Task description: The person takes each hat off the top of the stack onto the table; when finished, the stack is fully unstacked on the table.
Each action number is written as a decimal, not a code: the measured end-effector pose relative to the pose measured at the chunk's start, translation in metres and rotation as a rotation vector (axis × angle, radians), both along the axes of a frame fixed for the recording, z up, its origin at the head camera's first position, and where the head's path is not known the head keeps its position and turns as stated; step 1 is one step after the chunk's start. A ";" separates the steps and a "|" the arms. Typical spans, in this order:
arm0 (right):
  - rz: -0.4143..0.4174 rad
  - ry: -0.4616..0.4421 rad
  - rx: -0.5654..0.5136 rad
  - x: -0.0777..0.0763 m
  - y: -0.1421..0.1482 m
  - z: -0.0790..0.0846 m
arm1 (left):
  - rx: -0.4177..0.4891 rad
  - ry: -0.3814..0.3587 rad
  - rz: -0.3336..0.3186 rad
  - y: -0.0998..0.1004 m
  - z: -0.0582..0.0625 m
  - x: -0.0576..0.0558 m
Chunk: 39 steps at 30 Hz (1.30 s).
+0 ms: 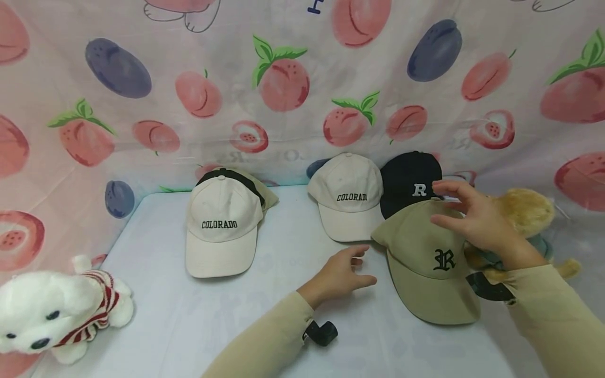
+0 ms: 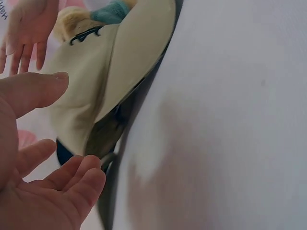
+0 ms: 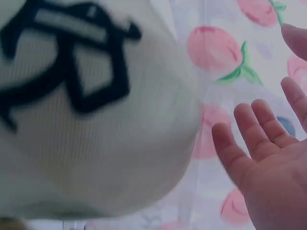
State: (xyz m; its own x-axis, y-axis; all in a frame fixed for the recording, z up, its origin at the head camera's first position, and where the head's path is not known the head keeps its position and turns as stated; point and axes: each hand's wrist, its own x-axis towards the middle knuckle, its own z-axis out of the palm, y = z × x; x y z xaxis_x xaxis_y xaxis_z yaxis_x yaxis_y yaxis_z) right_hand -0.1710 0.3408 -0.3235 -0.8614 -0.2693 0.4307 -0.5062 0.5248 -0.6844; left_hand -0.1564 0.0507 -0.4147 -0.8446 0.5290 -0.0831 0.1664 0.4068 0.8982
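Observation:
An olive baseball cap (image 1: 422, 247) with a dark letter R on its front lies at the right of the table, brim toward me. Just above its crown is my right hand (image 1: 479, 223), fingers extended; in the right wrist view they stand apart from the cap (image 3: 110, 158). Left of the brim hovers my left hand (image 1: 337, 275), thumb and fingers spread with nothing between them. Behind the olive cap, a black cap (image 1: 406, 181) with a white R is partly covered. Beside it sits a cream cap (image 1: 350, 191) marked COLORADO.
Another cream COLORADO cap (image 1: 222, 226) lies at the left, over a black and an olive cap (image 1: 267, 194). A white plush dog (image 1: 56, 310) in a striped sweater is at the left edge. A tan plush toy (image 1: 527, 210) sits behind my right hand. A fruit-print cloth (image 1: 283, 126) hangs behind.

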 end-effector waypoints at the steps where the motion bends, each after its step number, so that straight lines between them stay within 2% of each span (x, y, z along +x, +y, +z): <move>1: 0.013 -0.007 0.000 0.000 -0.004 0.001 | 0.003 0.007 0.005 -0.004 0.002 0.000; 6: 0.071 -0.022 0.007 0.000 -0.023 0.001 | 0.020 0.027 0.031 -0.025 0.011 0.001; 13: 0.117 0.003 -0.005 0.000 -0.045 -0.004 | 0.034 0.055 0.065 -0.053 0.015 0.003; 24: 0.172 -0.031 -0.032 -0.002 -0.075 -0.012 | 0.026 0.087 0.142 -0.097 0.024 0.008; 30: 0.198 -0.058 -0.060 -0.005 -0.087 -0.022 | -0.001 0.110 0.205 -0.120 0.027 0.013; 39: 0.239 -0.104 -0.090 -0.008 -0.104 -0.026 | -0.021 0.155 0.283 -0.153 0.031 0.020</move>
State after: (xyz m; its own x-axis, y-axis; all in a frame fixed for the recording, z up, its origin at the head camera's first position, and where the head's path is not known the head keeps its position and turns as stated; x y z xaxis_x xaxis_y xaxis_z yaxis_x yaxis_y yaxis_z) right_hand -0.1788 0.2365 -0.3498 -0.8186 -0.4353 0.3746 -0.5332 0.3335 -0.7775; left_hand -0.1367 -0.1023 -0.3833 -0.9614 0.2705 0.0501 0.1784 0.4743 0.8621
